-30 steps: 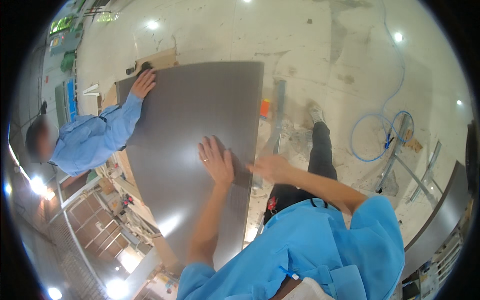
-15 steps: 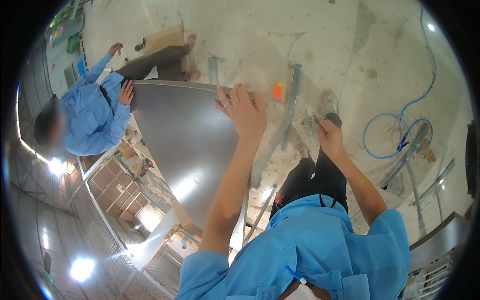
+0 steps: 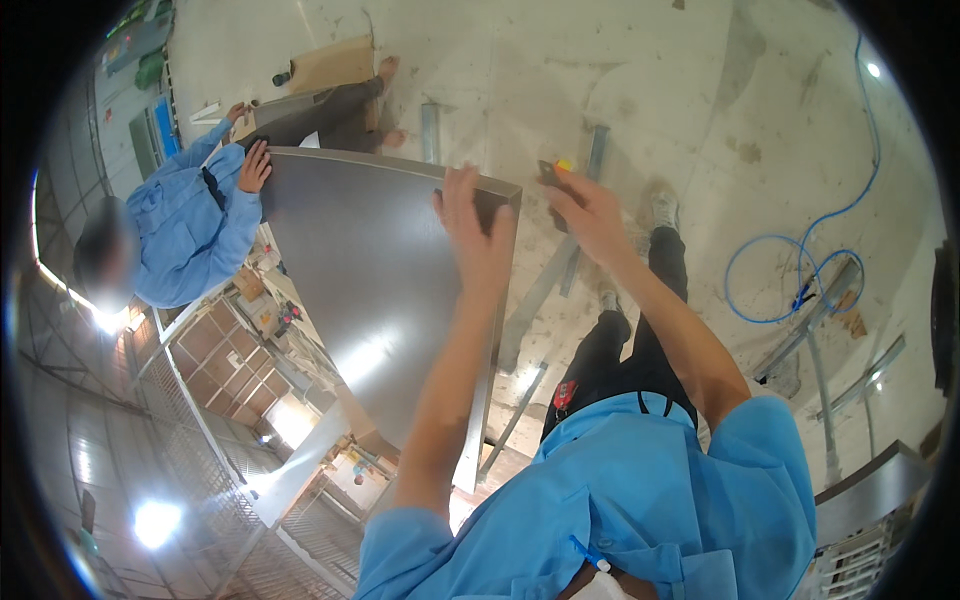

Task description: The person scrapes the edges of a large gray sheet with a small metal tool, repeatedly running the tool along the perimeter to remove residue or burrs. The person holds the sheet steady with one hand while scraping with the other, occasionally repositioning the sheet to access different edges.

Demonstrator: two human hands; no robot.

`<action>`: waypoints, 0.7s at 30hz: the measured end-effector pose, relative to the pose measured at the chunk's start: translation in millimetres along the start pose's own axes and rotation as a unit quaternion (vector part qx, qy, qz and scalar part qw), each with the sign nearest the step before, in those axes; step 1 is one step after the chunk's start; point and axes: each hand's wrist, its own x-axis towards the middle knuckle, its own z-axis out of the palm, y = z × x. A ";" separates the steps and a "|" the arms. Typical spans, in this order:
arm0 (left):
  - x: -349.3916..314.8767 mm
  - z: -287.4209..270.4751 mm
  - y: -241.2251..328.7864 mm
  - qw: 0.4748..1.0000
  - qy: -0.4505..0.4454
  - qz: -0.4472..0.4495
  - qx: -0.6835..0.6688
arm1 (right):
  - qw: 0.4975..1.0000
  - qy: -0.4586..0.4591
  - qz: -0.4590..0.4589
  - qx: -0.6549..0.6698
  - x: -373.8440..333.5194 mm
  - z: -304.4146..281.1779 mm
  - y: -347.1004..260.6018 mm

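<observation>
Steel sheet (image 3: 380, 290) tilted above the concrete floor (image 3: 700, 110), left hand (image 3: 478, 235) flat on its near corner, fingers spread; right hand (image 3: 590, 215) just beside, closed around a small dark tool (image 3: 553, 172); co-worker's hand (image 3: 254, 166) on the far edge; blue hose (image 3: 790, 280) coiled well apart.

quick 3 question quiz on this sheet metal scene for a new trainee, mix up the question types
1. True or false: the person's left hand rests on the grey metal sheet near its corner.
2. Multiple choice: what lies on the concrete floor to the person's right? A) a coiled blue hose B) a red bucket C) a ladder
3. Fill in: a co-worker's hand touches the sheet at its far ___ corner, as the picture shows it.

Key
1. True; the right hand is off the sheet, holding a small dark object I cannot identify.
2. A, the blue hose.
3. left
</observation>
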 end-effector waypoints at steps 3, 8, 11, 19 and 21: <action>-20.3 -20.0 -28.6 0.998 0.029 -0.049 -0.015 | 0.996 -0.039 0.001 0.081 8.8 26.6 -10.6; -48.4 -25.0 -56.8 0.996 0.056 -0.017 0.073 | 0.992 -0.094 0.021 0.078 17.6 31.0 -16.7; -51.2 -23.1 -58.5 0.995 0.061 -0.023 0.078 | 0.995 -0.041 0.027 0.087 22.3 23.4 -14.3; -49.3 -24.0 -58.7 0.994 0.069 -0.005 0.088 | 0.994 -0.019 0.021 0.101 24.1 27.9 3.1; -48.4 -22.9 -60.8 0.994 0.068 -0.002 0.082 | 0.996 -0.005 0.027 0.083 25.9 27.6 4.4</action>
